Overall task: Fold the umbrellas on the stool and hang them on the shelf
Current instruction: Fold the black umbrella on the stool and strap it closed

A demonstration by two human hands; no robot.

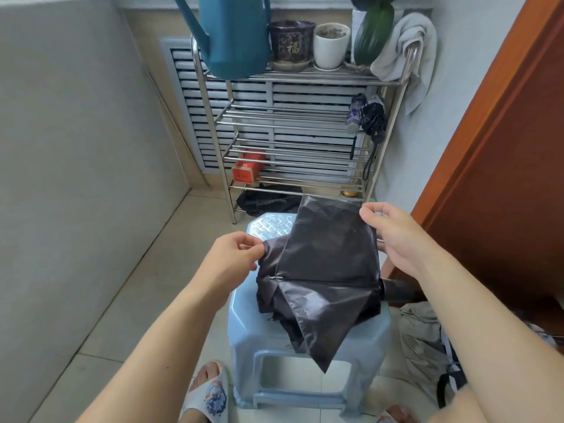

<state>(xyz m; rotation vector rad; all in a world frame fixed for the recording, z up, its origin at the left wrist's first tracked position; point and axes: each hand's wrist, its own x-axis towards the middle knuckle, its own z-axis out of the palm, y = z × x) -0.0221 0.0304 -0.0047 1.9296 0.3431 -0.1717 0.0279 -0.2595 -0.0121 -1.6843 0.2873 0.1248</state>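
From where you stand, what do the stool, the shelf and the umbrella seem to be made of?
Stool: pale blue moulded plastic, by its glossy one-piece shape. Shelf: probably stainless steel, by its shiny silver tubes. Umbrella: thin dark synthetic cloth, maybe nylon, with a slight sheen and creases.

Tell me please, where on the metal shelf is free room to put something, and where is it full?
The second tier of the metal shelf is bare from its left post to the folded umbrellas hanging at the right. The third tier is bare right of the red box. The top tier is crowded: watering can, flower pots, towel.
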